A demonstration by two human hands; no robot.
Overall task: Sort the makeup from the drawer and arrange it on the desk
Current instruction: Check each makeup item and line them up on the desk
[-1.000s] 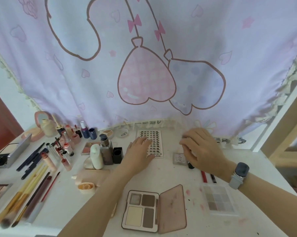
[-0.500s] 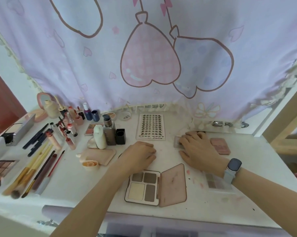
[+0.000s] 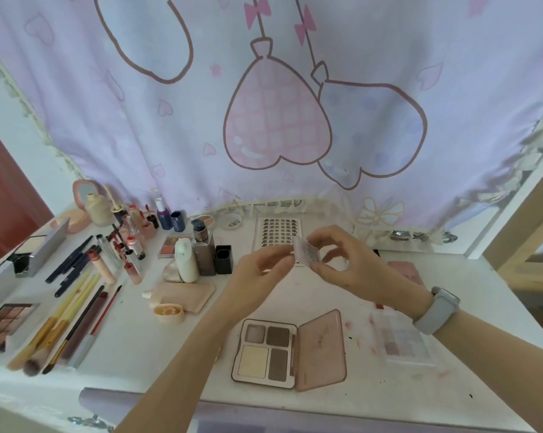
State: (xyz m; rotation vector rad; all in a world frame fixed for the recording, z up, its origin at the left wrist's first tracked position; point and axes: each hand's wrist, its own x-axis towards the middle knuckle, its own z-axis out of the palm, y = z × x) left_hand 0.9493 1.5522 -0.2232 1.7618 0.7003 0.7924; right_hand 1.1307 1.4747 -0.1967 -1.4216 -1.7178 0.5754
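— Two hands at frame centre, raised above the desk (image 3: pixel 170 345). State of each?

— Left hand (image 3: pixel 257 276) pinches the left edge of a small clear case (image 3: pixel 307 254) with its fingertips. Right hand (image 3: pixel 354 270) grips the same case from the right, thumb below, fingers curled over. A grey watch (image 3: pixel 438 310) sits on the right wrist.

— Position of the case?

— Held in the air between both hands, in front of the lash card (image 3: pixel 278 234) lying at the desk's far edge. Contents too blurred to tell.

— Other items?

— Open four-pan palette (image 3: pixel 268 350), lower centre, lid folded to the right. Pale palette (image 3: pixel 402 339) at lower right. Brushes (image 3: pixel 61 326) and pencils in rows at lower left; bottles (image 3: pixel 201 251) standing left of centre. Patterned curtain (image 3: pixel 279 120) fills the upper frame.
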